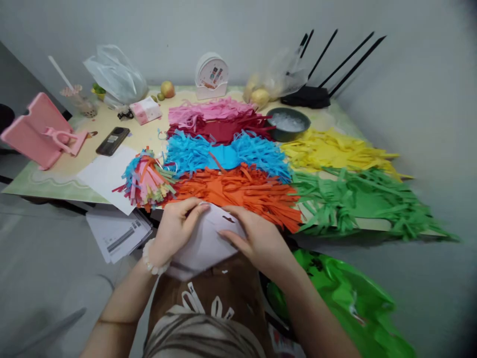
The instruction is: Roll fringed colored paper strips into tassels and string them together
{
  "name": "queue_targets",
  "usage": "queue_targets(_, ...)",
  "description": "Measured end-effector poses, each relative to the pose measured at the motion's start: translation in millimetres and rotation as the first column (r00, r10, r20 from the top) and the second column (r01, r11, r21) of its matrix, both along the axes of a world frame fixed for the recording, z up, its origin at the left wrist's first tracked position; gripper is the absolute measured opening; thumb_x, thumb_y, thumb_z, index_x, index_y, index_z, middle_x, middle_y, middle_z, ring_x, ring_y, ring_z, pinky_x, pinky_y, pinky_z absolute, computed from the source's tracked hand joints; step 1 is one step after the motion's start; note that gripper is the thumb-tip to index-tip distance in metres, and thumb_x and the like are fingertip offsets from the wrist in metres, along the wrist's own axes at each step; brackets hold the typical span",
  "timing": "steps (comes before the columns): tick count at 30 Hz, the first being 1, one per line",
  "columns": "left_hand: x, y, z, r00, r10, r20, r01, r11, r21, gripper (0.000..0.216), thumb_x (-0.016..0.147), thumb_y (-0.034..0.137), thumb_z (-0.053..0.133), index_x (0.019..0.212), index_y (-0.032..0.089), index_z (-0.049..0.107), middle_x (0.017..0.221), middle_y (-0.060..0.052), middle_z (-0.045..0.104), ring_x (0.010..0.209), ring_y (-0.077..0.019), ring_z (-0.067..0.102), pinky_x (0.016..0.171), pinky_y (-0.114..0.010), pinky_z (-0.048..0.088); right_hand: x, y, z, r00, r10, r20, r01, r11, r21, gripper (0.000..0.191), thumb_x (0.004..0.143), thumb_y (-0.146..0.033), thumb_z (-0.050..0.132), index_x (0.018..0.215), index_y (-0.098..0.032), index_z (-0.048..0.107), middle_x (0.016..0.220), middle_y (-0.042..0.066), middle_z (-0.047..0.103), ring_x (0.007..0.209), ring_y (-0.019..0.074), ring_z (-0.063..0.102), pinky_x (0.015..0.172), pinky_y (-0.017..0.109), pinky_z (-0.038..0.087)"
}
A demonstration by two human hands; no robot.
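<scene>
Between left grip point(173, 229) and right grip point(260, 238); white paper point(204, 243), bulk below.

Plain grey wall point(164, 30); grey floor point(55, 258); green-edged cream table point(145, 135) against the wall.

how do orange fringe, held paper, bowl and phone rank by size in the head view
1. Orange fringe
2. Held paper, partly covered; it is nearer, so its true size is unsure
3. Bowl
4. Phone
</scene>
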State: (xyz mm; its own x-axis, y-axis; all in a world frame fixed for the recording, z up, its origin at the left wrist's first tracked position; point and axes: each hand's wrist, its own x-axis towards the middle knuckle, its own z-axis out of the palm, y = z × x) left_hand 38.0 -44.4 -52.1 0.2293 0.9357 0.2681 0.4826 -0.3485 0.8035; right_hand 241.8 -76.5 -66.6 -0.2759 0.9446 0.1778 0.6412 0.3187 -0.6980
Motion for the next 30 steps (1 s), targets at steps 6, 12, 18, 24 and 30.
queue_targets(6, 16.1, 1.3, -0.5, 0.940, 0.147, -0.308, -0.085, 0.975, 0.206, 0.049, 0.101, 0.038, 0.040, 0.059, 0.017, 0.054, 0.050, 0.002, 0.050, 0.045, -0.0106, 0.043, 0.050, -0.025, 0.029, -15.4, 0.3, -11.0, 0.990, 0.006, -0.144, -0.037, 0.976, -0.212, 0.013, 0.087, -0.031, 0.064, 0.093, -0.019, 0.061, 0.078, 0.002, 0.070, 0.070, 0.0186, 0.065, 0.062, 0.024, 0.046)
queue_targets(12, -2.1, -3.9, -6.3, 0.856, 0.236, -0.460, -0.104, 0.950, 0.293, 0.046, 0.101, 0.049, 0.038, 0.113, 0.016, 0.066, 0.101, -0.009, 0.075, 0.089, -0.0211, 0.067, 0.077, -0.029, 0.042, -10.1, -2.5, -22.2, 0.941, -0.188, -0.281, 0.113, 0.958, -0.262, 0.018, 0.085, -0.036, 0.061, 0.092, -0.019, 0.062, 0.076, 0.002, 0.067, 0.066, 0.0171, 0.062, 0.061, 0.024, 0.046)
queue_targets(18, -22.7, -19.3, -5.7, 0.688, 0.263, -0.676, -0.197, 0.965, 0.176, 0.049, 0.102, 0.048, 0.031, 0.086, 0.019, 0.067, 0.078, -0.004, 0.073, 0.072, -0.0196, 0.066, 0.058, -0.030, 0.033, -11.1, -2.1, -23.3, 0.934, -0.251, -0.254, 0.177, 0.943, -0.282, 0.026, 0.080, -0.038, 0.064, 0.097, -0.019, 0.061, 0.079, 0.003, 0.068, 0.067, 0.0177, 0.062, 0.062, 0.025, 0.048)
queue_targets(24, -22.3, -24.4, 5.6, 0.629, 0.218, -0.746, -0.155, 0.976, 0.155, 0.050, 0.103, 0.049, 0.029, 0.082, 0.019, 0.064, 0.075, -0.004, 0.071, 0.070, -0.0189, 0.066, 0.055, -0.030, 0.028, -22.8, -4.3, -24.6, 0.932, -0.283, -0.228, 0.244, 0.952, -0.184, 0.025, 0.077, -0.030, 0.064, 0.099, -0.020, 0.057, 0.079, 0.001, 0.067, 0.066, 0.0166, 0.061, 0.062, 0.025, 0.049)
queue_targets(30, -28.5, -25.2, 11.9, 0.681, 0.162, -0.714, -0.148, 0.986, 0.083, 0.051, 0.103, 0.050, 0.028, 0.085, 0.020, 0.065, 0.080, -0.003, 0.074, 0.074, -0.0204, 0.068, 0.058, -0.029, 0.033, -20.4, -12.8, -22.5, 0.911, -0.259, -0.321, 0.194, 0.955, -0.223, 0.027, 0.080, -0.026, 0.061, 0.107, -0.020, 0.061, 0.091, 0.002, 0.069, 0.076, 0.0169, 0.064, 0.069, 0.024, 0.049)
